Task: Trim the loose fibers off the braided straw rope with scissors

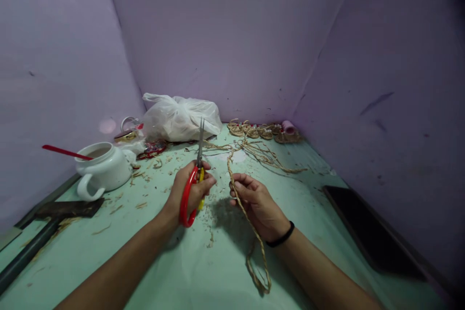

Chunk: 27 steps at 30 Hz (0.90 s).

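Observation:
Scissors [188,198] with red and yellow handles are gripped in my left hand [191,186], their narrow blades together and pointing up and away from me. My right hand [254,201] pinches a twisted straw-coloured fibre cord [250,223] between thumb and fingers. One end of that cord rises above the fingers; the rest hangs down in a loop near the table's front. Behind my hands lie more loose cords [271,157] of the same fibre.
A white pot [109,167] with a red stick [65,151] stands left, behind a hammer [51,218]. A tied plastic bag [178,118], small woven pieces [254,131] and a pink thread spool [288,127] sit along the back. A dark flat slab [370,232] lies right. Fibre scraps dot the green table [134,256].

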Available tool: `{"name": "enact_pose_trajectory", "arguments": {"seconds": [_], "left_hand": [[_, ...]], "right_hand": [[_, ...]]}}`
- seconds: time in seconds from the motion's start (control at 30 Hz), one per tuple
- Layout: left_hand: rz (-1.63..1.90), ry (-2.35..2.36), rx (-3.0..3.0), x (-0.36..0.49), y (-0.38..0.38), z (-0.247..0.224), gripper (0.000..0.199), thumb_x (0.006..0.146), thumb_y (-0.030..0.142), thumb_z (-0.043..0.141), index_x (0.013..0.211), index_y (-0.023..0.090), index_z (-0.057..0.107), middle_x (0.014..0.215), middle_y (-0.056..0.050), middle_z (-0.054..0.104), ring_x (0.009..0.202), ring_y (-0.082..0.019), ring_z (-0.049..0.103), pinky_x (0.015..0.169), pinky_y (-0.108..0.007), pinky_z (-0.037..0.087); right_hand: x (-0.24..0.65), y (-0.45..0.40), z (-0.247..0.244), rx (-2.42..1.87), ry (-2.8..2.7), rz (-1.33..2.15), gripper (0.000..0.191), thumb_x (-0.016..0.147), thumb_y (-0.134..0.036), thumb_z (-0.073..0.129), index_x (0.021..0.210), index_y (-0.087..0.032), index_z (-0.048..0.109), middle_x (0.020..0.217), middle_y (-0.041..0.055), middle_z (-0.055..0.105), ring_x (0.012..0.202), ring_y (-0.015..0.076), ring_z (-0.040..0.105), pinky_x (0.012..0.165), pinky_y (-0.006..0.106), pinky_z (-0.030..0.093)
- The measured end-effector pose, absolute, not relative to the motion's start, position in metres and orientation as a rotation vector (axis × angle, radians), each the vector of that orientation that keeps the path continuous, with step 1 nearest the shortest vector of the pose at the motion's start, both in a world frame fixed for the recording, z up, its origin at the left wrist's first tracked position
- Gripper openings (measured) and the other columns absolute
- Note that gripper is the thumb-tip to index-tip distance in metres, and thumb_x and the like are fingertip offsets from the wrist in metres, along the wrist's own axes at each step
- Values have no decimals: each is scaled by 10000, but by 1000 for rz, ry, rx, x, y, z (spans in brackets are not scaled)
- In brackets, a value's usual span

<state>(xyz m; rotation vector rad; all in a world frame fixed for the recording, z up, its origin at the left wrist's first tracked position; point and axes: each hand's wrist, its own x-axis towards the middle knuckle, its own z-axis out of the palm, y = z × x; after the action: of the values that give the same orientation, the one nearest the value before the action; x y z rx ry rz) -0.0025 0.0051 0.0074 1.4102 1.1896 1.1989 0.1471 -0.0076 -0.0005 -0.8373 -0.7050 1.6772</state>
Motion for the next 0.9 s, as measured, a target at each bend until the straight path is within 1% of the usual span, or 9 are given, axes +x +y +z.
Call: {"name": "enact_pose_trajectory", "arguments": {"seconds": [0.13, 0.33, 0.4, 0.47, 0.53, 0.6, 0.8, 0.9], "left_hand": [[1194, 997, 1141, 9, -4, 8, 322, 623, 199, 619, 878, 198, 423, 601, 60, 514, 446, -68, 434, 421, -189, 356], [1237, 990, 1072, 14, -8, 5, 330, 604, 159, 611, 877, 196, 429, 607, 63, 497, 488, -76, 464, 448, -197, 398], [1248, 1028, 1117, 13, -8, 5, 322, 597, 146, 613, 866, 188, 440, 620, 56, 505, 512, -74, 472, 473, -193, 400], [1241, 1059, 1176, 13, -8, 5, 316, 593, 136, 614, 859, 185, 451, 639, 49, 514, 549, -79, 490, 504, -194, 406], [1222, 1070, 1222, 13, -9, 6, 306, 595, 123, 605, 852, 185, 452, 646, 46, 520, 575, -85, 499, 529, -198, 411], [1196, 1064, 1258, 15, -12, 6, 292, 600, 112, 589, 844, 186, 448, 633, 48, 520, 571, -86, 494, 522, -194, 404], [1152, 1061, 1339, 23, -19, 5, 274, 602, 86, 562, 827, 186, 441, 626, 52, 521, 538, -82, 492, 493, -188, 394], [1152, 1065, 1344, 24, -19, 5, 249, 601, 91, 573, 797, 177, 446, 615, 51, 512, 538, -80, 484, 491, -186, 391]], "right_hand": [[138, -13, -7, -801, -712, 1697, 312, 503, -221, 775, 706, -164, 545, 581, -60, 551, 481, 59, 507, 503, 206, 487], [131, -16, -13, -771, -775, 1646, 297, 525, -233, 769, 651, -171, 507, 525, -63, 546, 466, 67, 500, 497, 213, 469], [133, -15, -14, -774, -790, 1631, 288, 523, -228, 770, 654, -168, 520, 534, -57, 549, 463, 62, 494, 478, 194, 441], [136, -13, -15, -815, -796, 1610, 262, 543, -247, 760, 690, -158, 562, 581, -37, 568, 488, 60, 500, 463, 173, 414], [141, -11, -14, -879, -799, 1580, 259, 575, -288, 740, 748, -146, 610, 661, -5, 595, 544, 71, 522, 481, 175, 424], [144, -10, -12, -935, -812, 1550, 285, 589, -321, 727, 790, -138, 641, 724, 19, 610, 590, 89, 541, 509, 195, 445], [143, -13, -6, -954, -878, 1528, 304, 541, -294, 760, 783, -150, 646, 723, 42, 656, 657, 159, 608, 575, 257, 461], [144, -12, -4, -949, -870, 1536, 268, 551, -300, 748, 748, -145, 653, 726, 46, 660, 646, 155, 605, 592, 268, 466]]}}
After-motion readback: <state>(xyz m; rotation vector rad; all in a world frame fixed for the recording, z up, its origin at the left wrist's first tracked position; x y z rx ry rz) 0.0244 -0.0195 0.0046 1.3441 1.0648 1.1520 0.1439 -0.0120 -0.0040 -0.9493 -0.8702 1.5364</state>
